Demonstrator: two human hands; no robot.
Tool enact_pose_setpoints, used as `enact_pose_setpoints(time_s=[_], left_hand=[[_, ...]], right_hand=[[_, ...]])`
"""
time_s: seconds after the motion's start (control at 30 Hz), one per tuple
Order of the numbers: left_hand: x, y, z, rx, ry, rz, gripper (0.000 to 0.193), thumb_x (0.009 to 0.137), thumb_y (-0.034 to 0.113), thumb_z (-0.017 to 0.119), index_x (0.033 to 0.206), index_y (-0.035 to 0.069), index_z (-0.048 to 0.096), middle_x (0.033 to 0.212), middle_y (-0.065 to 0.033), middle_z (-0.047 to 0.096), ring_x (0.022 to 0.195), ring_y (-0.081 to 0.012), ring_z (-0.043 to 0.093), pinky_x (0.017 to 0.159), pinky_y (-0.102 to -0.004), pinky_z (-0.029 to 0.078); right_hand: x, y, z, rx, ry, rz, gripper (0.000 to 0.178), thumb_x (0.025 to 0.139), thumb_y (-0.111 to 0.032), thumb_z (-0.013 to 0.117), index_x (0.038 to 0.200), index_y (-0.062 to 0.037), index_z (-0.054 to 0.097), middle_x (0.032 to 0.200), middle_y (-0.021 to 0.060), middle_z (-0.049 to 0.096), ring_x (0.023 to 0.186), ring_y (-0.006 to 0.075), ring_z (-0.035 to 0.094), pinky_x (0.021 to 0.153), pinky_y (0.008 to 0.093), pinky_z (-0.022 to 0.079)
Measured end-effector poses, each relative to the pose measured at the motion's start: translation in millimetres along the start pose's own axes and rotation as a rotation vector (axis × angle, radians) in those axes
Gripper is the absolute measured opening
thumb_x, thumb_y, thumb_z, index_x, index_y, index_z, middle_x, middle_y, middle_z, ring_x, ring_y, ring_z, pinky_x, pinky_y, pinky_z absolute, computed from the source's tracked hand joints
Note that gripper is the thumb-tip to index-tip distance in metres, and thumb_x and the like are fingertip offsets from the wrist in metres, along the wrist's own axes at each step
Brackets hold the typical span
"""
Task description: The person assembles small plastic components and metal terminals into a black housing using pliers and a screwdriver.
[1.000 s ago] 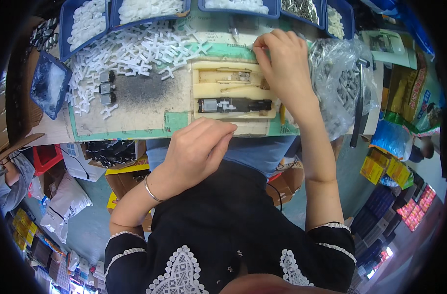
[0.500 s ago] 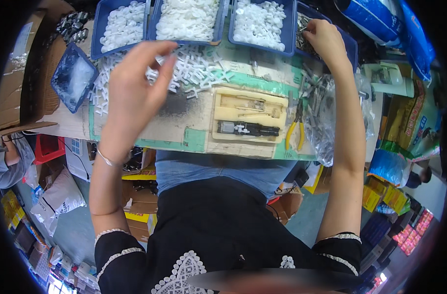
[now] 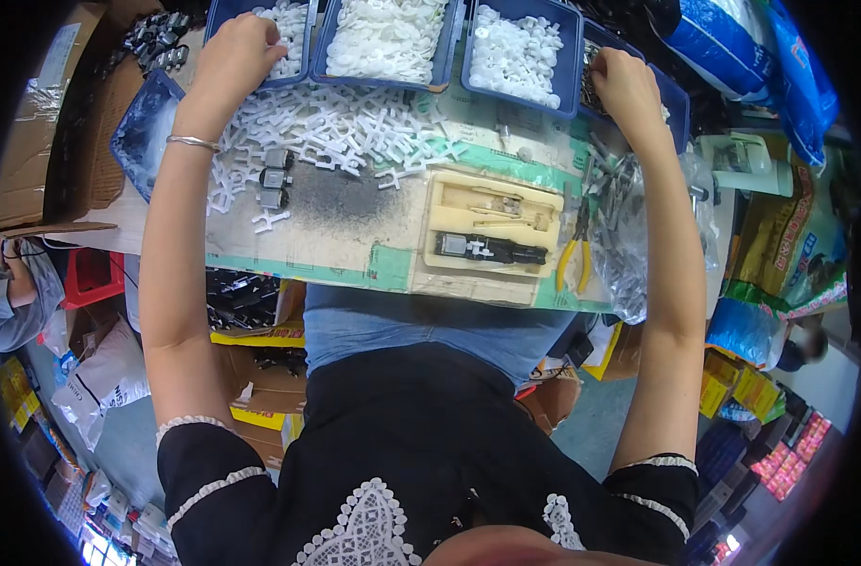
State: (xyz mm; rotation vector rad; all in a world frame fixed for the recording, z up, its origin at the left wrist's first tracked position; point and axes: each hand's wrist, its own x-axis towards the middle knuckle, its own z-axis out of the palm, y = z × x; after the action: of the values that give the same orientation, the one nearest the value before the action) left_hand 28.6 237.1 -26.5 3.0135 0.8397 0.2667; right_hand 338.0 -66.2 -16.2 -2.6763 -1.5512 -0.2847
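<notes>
My left hand (image 3: 237, 58) is at the leftmost blue bin (image 3: 310, 42), fingers bent together in a pinch at its small white plastic pieces (image 3: 291, 30). What lies between the fingertips is hidden. At the far right, my right hand (image 3: 628, 90) dips into another blue bin (image 3: 677, 99) holding small metal parts. Its fingers are pinched, and I cannot make out what they hold. Between my arms sits a cream mould block (image 3: 492, 231) with a long black piece (image 3: 515, 252) in its front recess. A small white fork-shaped piece (image 3: 477, 247) rests on the black piece.
White fork-shaped pieces (image 3: 326, 123) lie heaped before the bins. Yellow-handled pliers (image 3: 564, 264) lie right of the block, beside a clear plastic bag (image 3: 628, 245). Small grey-and-black parts (image 3: 275, 179) stand near my left forearm. Two blue bins hold white discs (image 3: 383, 42) and caps (image 3: 515, 52).
My left hand has moved left and away from me, from above the white fork-shaped pieces to the leftmost bin. My right hand stays in the metal-parts bin.
</notes>
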Motion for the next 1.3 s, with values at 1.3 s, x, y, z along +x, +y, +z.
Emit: enact_pose_setpoints(time_s=[1.3], left_hand=[[-44.9,99.3,-29.5,-1.331,0.141,-0.055,0.015,0.08,0.01,0.069,0.091,0.001,0.064,0.08,-0.0041,0.065,0.071,-0.0107,0.061,0.066,-0.0223,0.049]], right_hand=[[-54.2,-65.0,-67.8,1.107,0.165,0.156,0.016,0.079,-0.004,0.062,0.093,0.0031,0.066,0.08,0.0075,0.067,0.076,0.0124,0.066,0.068,0.0212,0.051]])
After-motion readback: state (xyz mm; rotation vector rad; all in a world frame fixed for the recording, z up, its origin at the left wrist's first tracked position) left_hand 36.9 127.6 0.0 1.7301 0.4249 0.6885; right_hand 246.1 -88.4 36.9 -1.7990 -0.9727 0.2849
